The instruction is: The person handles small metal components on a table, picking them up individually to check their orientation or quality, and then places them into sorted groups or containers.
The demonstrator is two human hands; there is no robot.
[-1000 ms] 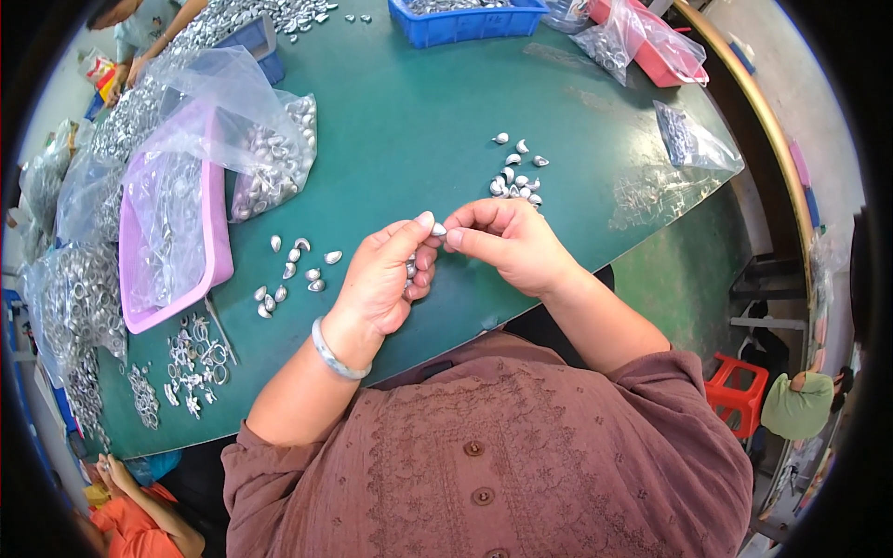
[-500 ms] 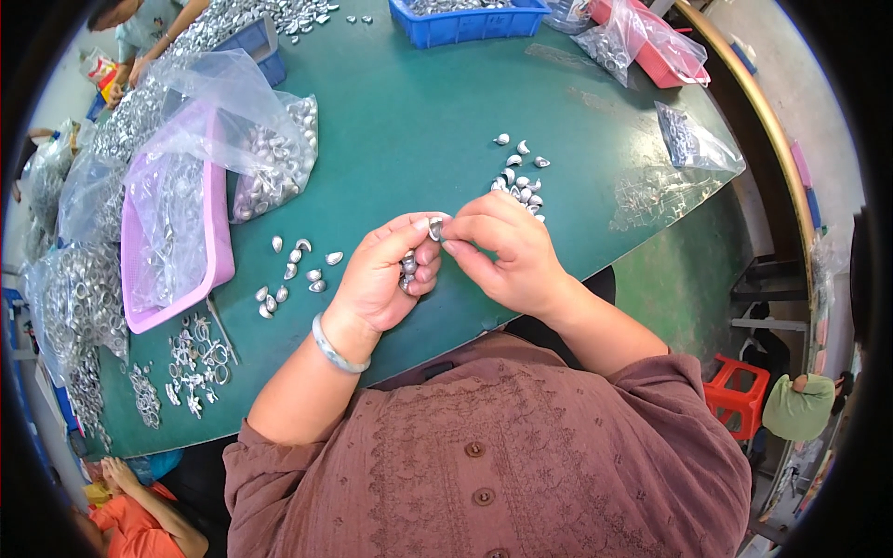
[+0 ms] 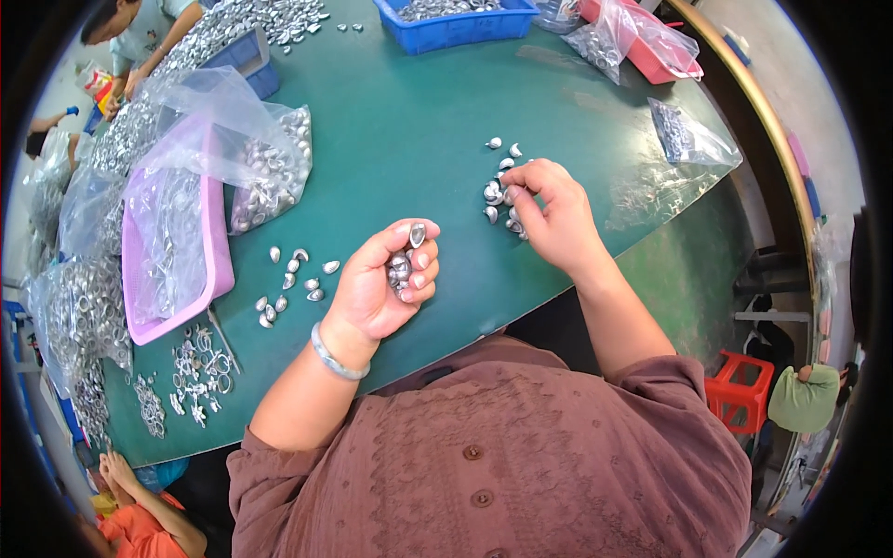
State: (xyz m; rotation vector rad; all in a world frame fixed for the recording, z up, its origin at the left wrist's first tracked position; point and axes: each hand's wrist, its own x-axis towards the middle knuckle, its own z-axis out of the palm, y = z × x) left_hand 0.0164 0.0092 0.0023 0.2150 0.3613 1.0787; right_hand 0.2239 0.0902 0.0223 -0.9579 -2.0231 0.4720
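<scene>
My left hand (image 3: 377,279) is closed palm-up around several small silver teardrop-shaped metal pieces (image 3: 399,270). One of those pieces (image 3: 418,234) sits at the fingertips, held by the thumb, its hollow-looking face upward. Over to the right, my right hand (image 3: 555,214) reaches down to a loose cluster of similar pieces (image 3: 492,192) on the green table. Its thumb and index finger are drawn together at the cluster; what lies between them is hard to make out. A second scattered group of pieces (image 3: 290,279) lies left of my left hand.
A lilac basket (image 3: 219,242) with clear plastic bags stands at the left, beside a heap of metal parts. Small ring-like parts (image 3: 200,363) lie near the front edge. Blue (image 3: 456,35) and red (image 3: 642,51) trays stand at the back. Other people sit at the left.
My right hand has left my left hand and moved right to the cluster of pieces. My left hand stays put, still holding its pieces.
</scene>
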